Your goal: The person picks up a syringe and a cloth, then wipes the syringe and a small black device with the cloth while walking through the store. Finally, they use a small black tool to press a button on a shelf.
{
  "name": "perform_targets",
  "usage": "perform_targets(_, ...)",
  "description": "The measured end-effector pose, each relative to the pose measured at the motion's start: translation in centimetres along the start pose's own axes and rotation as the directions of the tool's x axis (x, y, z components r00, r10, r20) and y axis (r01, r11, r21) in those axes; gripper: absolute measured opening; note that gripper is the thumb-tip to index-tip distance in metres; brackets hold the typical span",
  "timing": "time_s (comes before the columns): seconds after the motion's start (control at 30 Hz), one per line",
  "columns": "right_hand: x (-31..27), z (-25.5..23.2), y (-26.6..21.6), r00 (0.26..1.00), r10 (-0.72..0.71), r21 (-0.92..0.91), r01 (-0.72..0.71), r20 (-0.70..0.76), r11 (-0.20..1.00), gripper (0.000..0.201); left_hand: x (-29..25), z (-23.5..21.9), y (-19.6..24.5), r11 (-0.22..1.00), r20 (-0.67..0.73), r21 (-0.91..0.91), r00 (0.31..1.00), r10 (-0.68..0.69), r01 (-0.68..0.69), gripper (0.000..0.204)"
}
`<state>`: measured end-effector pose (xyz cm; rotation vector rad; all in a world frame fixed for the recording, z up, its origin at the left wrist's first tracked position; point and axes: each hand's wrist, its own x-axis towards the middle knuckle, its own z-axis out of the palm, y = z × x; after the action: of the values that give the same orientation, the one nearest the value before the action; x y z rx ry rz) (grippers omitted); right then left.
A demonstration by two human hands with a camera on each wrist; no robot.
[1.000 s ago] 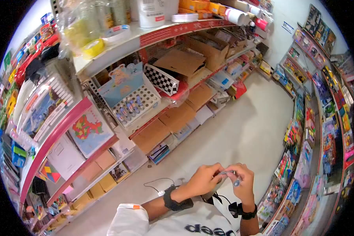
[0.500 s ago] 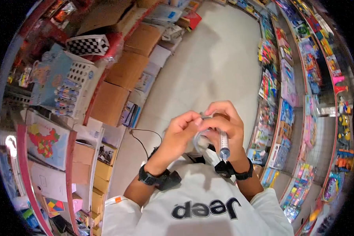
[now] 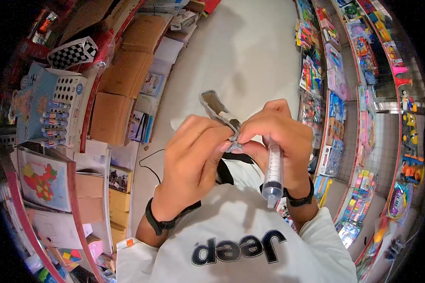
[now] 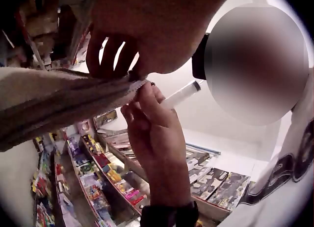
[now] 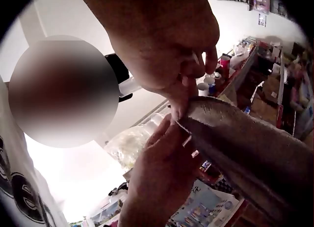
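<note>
A grey fabric strip [image 3: 217, 106] is pinched at its lower end between both hands, its loose part sticking up and away from the chest. My left hand [image 3: 191, 160] grips it from the left with curled fingers. From the other side my right hand [image 3: 285, 146] pinches it, thumb and fingertips close to the left ones. A clear syringe [image 3: 274, 174] with scale marks hangs tip down from the right palm. In the left wrist view the strip [image 4: 73, 99] stretches leftward, and the syringe [image 4: 182, 94] lies behind the right fingers. The right wrist view shows the strip [image 5: 245, 143] large.
Shelves with cardboard boxes [image 3: 113, 118] and a white pen holder [image 3: 68, 101] stand on the left. Racks of packaged toys [image 3: 335, 94] line the right side. Pale floor [image 3: 250, 52] runs between them, and a thin black cable [image 3: 151, 162] lies at the left.
The head view has tilted down and both hands now appear larger and nearer. The grey strip has come up into view above the fingers. The syringe stays in the right hand.
</note>
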<state>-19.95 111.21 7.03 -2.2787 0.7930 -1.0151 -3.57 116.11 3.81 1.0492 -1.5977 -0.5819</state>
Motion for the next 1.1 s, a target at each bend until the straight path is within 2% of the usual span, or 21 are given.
perform_targets(0.1, 0.1, -0.1, -0.1, 1.0, -0.002, -0.044, 0.003, 0.004, 0.999, 0.028, 0.2, 0.0, 0.0, 0.993, -0.001, 0.086, 0.997, 0.079, -0.078, 0.015)
perform_targets(0.2, -0.1, 0.0, 0.1, 1.0, 0.016, -0.069, -0.014, 0.019, 0.998, 0.027, 0.1, -0.4, -0.5, 0.99, 0.086, 0.08, 0.99, 0.107, -0.114, 0.015)
perform_targets(0.3, -0.8, -0.2, 0.4, 0.994, 0.091, -0.055, -0.087, 0.066, 0.995, 0.025, 0.3, -0.8, 0.5, 0.994, 0.181, -0.111, 0.983, 0.004, 0.017, 0.019)
perform_targets(0.4, -1.7, -0.1, 0.5, 0.978, 0.167, 0.041, -0.173, 0.122, 0.984, 0.028, -0.3, -0.4, -0.4, 0.988, 0.232, -0.156, 0.972, 0.037, -0.001, 0.024)
perform_targets(0.5, -3.0, 0.2, 1.6, 0.937, 0.257, 0.151, -0.297, 0.234, 0.943, 0.033, -0.8, -1.1, -1.4, 0.939, 0.29, -0.344, 0.951, 0.103, 0.003, 0.024)
perform_targets(0.53, -3.5, 0.4, 2.1, 0.913, 0.295, 0.169, -0.35, 0.282, 0.921, 0.034, -0.6, -1.4, -1.3, 0.917, 0.308, -0.395, 0.948, 0.079, 0.051, 0.025)
perform_targets(0.57, -3.9, 0.6, 2.8, 0.885, 0.327, 0.184, -0.401, 0.331, 0.897, 0.036, -0.6, -1.5, -1.3, 0.906, 0.276, -0.419, 0.959, 0.072, 0.053, 0.024)
perform_targets(0.63, -4.9, 0.5, 4.3, 0.871, 0.28, 0.171, -0.372, 0.403, 0.912, 0.034, -0.8, -1.8, -1.4, 0.885, 0.205, -0.462, 0.977, 0.052, 0.05, 0.024)
perform_targets(0.7, -5.7, 1.1, 5.6, 0.867, 0.221, 0.189, -0.333, 0.447, 0.924, 0.033, -0.7, -2.3, -1.5, 0.9, 0.204, -0.433, 0.977, 0.058, 0.037, 0.024)
perform_targets(0.73, -5.7, 1.0, 5.9, 0.83, 0.225, 0.196, -0.366, 0.51, 0.91, 0.027, -0.6, -2.5, -1.4, 0.908, 0.201, -0.417, 0.978, 0.06, 0.03, 0.024)
perform_targets(0.83, -6.1, 1.4, 6.1, 0.902, 0.16, 0.128, -0.229, 0.401, 0.965, 0.022, -1.3, -2.5, -2.0, 0.927, 0.122, -0.372, 0.992, -0.007, 0.052, 0.021)
perform_targets(0.93, -5.3, 0.2, 4.7, 0.938, 0.226, 0.004, -0.235, 0.262, 0.972, 0.016, -1.9, -3.2, -2.9, 0.992, -0.124, -0.069, 0.985, -0.117, 0.109, 0.019)
perform_targets(1.03, -4.0, -0.9, 3.7, 0.958, 0.23, -0.117, -0.212, 0.173, 0.97, 0.016, -2.5, -3.5, -4.2, 0.976, -0.249, -0.11, 0.945, -0.21, 0.187, 0.019)
perform_targets(1.1, -3.5, -0.7, 4.3, 0.973, 0.177, -0.178, -0.15, 0.149, 0.973, 0.013, -3.0, -3.3, -4.5, 0.954, -0.283, -0.115, 0.912, -0.297, 0.275, 0.019)
